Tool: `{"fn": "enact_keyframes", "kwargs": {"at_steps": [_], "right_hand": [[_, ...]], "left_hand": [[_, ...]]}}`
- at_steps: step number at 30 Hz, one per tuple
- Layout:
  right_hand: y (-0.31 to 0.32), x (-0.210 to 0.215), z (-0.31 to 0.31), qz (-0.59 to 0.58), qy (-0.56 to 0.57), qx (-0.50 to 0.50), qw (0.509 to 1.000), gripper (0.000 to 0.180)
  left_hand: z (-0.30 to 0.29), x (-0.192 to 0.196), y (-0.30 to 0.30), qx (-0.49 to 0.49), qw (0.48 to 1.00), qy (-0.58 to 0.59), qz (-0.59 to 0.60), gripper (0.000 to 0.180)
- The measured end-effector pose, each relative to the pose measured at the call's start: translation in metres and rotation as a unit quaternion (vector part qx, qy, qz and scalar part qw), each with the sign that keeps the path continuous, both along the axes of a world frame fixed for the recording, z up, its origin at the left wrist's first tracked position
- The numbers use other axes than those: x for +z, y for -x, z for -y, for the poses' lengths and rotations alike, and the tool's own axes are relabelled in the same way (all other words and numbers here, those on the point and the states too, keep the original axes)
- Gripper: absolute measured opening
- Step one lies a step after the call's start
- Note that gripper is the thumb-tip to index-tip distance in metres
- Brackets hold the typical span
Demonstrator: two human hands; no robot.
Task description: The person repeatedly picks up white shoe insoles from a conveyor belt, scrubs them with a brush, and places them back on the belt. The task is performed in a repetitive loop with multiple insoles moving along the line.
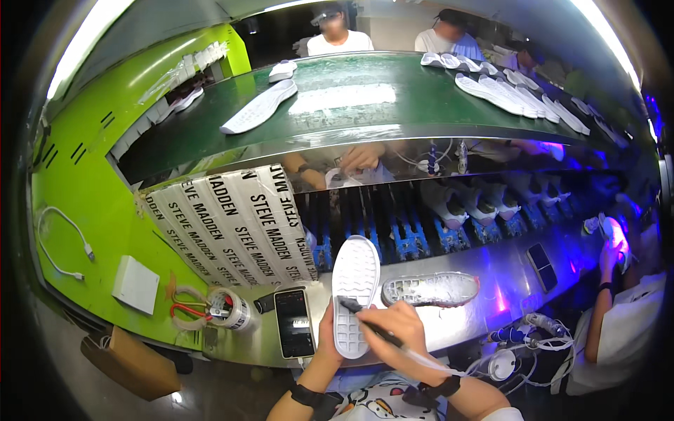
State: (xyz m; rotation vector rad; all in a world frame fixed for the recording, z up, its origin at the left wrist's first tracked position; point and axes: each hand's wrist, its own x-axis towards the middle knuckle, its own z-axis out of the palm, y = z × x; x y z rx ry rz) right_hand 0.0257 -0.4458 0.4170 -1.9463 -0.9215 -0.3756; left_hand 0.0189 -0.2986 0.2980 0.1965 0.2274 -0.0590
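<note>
My left hand grips a white shoe sole by its lower left edge, its waffle-patterned inner side turned up. In my right hand is a dark-handled brush, held like a pen. Its dark tip rests on the sole's inner side near the left rim. A pale tube trails from the handle's rear end. To the right of the held sole, another sole with a grey rim and a whitish, wet-looking inner side lies on the metal bench.
A phone, a cup of tools and a printed cardboard panel stand left. Behind are shoes on blue supports and a green conveyor carrying white soles. At right, a co-worker's hand holds a shoe near hoses.
</note>
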Motion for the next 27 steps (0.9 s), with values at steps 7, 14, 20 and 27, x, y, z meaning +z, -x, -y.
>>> {"fn": "enact_keyframes", "kwargs": {"at_steps": [7, 14, 20, 27], "right_hand": [[0.013, 0.003, 0.015, -0.292, -0.013, 0.163, 0.942, 0.026], [-0.022, 0.009, 0.037, -0.299, 0.113, 0.31, 0.895, 0.024], [-0.033, 0.017, 0.053, -0.184, 0.203, 0.385, 0.881, 0.024], [-0.034, 0.018, 0.09, -0.229, 0.161, 0.365, 0.888, 0.024]], "left_hand": [[-0.018, -0.005, -0.009, -0.097, 0.983, 0.036, 0.152, 0.059], [-0.024, 0.006, -0.03, -0.305, 0.949, -0.007, 0.082, 0.051], [-0.008, 0.035, -0.048, -0.482, 0.792, -0.369, 0.059, 0.037], [-0.032, 0.044, -0.057, -0.571, 0.753, -0.319, -0.072, 0.041]]}}
